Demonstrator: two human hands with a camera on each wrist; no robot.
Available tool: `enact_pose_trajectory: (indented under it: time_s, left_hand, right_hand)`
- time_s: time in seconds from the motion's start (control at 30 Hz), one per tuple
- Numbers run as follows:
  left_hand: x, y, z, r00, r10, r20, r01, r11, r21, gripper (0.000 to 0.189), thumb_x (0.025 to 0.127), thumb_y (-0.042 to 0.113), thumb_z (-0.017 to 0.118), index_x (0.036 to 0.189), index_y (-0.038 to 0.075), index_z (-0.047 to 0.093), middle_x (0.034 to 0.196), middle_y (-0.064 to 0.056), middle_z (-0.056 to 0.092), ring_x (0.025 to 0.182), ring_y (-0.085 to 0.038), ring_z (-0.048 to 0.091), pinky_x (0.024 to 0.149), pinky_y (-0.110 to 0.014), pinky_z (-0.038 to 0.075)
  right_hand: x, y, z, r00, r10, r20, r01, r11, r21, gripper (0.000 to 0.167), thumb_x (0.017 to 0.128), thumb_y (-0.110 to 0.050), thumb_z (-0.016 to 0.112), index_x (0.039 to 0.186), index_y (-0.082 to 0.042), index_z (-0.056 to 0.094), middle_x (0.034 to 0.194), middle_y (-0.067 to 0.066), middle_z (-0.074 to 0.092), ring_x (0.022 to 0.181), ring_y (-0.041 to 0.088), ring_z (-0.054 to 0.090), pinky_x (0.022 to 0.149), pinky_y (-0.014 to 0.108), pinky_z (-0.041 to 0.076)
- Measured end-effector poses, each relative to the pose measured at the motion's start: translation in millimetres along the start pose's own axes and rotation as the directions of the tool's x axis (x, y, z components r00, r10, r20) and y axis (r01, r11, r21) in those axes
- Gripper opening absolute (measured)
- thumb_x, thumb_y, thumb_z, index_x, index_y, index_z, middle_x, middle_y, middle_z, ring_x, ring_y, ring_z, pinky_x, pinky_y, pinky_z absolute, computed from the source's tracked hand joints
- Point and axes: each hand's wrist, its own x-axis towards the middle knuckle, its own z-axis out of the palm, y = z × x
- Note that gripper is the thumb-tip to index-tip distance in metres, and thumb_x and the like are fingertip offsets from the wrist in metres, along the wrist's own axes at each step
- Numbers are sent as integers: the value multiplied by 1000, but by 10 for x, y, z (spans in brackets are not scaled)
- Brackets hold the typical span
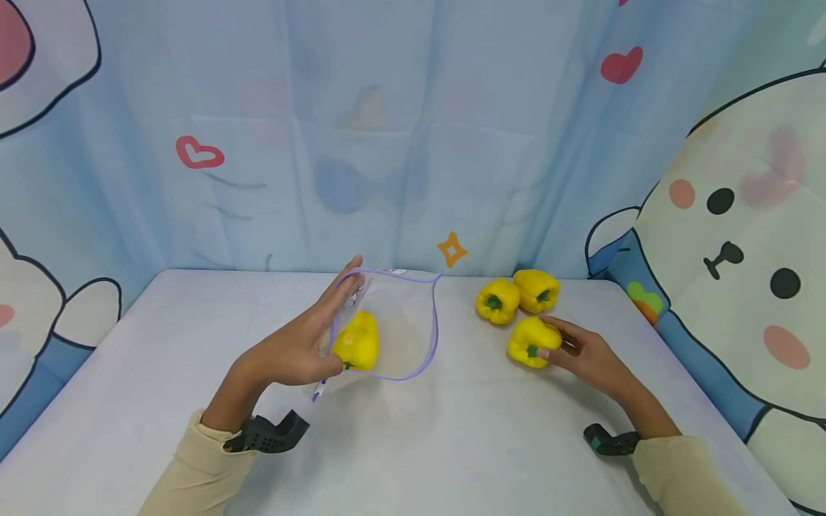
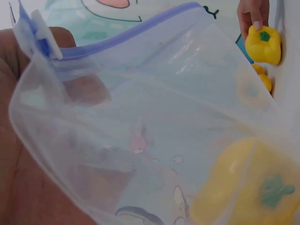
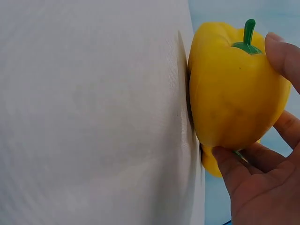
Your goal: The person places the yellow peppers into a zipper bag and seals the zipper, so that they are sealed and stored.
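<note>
R hand [image 1: 587,360] holds a yellow pepper [image 1: 533,340] btwn thumb & fingers, right side of white table [image 1: 452,451]; 2 more peppers [image 1: 498,301] sit just beyond, far right. L hand [image 1: 289,352], thumb & fingers spread wide, holds a clear bag [image 1: 406,322] w/ purple rim, mouth open, 1 bagged pepper [image 1: 360,341] inside, left of ctr. Blue curtain [image 1: 361,93] behind.

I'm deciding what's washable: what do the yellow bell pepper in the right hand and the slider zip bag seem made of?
Held yellow bell pepper: probably smooth, satin plastic, judging by its soft sheen and evenly green stem; coated foam is possible.
Slider zip bag: likely thin, slightly cloudy plastic film; the enclosed bell pepper shows through.
</note>
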Motion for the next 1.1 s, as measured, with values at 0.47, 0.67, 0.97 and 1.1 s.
enact_pose_trajectory:
  time_s: [0.47, 0.67, 0.97, 1.1]
  left_hand:
    - [1, 8, -1, 1000, -4, -2, 4, 1000, -4, 102, 67, -1, 52, 156, 6, 1, 161, 12, -13, 147, -11, -2, 112, -46, 23]
    - [6, 8, -3, 1000, -11, 2, 11, 1000, -2, 102, 68, 0, 52, 156, 7, 1, 161, 12, -13, 147, -11, -2, 113, -46, 22]
    - [6, 11, 1, 1000, -11, 4, 11, 1000, -6, 102, 68, -1, 52, 156, 7, 0, 161, 12, -13, 147, -11, -1, 113, -45, 23]
    - [9, 10, 2, 1000, -9, 4, 9, 1000, -2, 103, 68, 0, 52, 156, 8, 0, 161, 12, -12, 147, -11, -1, 114, -46, 21]
  right_hand:
    - [9, -51, 31, 998, -59, 11, 59, 998, 6, 68, 91, -33, 67, 146, -2, 42, 147, 24, 39, 134, 43, 35, 103, 50, 33]
    - [15, -98, 45, 998, -56, 20, 56, 998, -3, 67, 91, -33, 67, 146, -3, 42, 147, 24, 38, 135, 42, 34, 104, 50, 33]
    - [13, -260, 76, 994, -104, 17, 104, 995, -3, 66, 91, -31, 68, 145, -4, 44, 149, 21, 38, 136, 41, 33, 104, 51, 33]
    - [9, -357, 87, 990, -137, 24, 137, 990, 11, 65, 90, -30, 68, 145, -6, 44, 149, 20, 38, 136, 41, 34, 103, 52, 33]
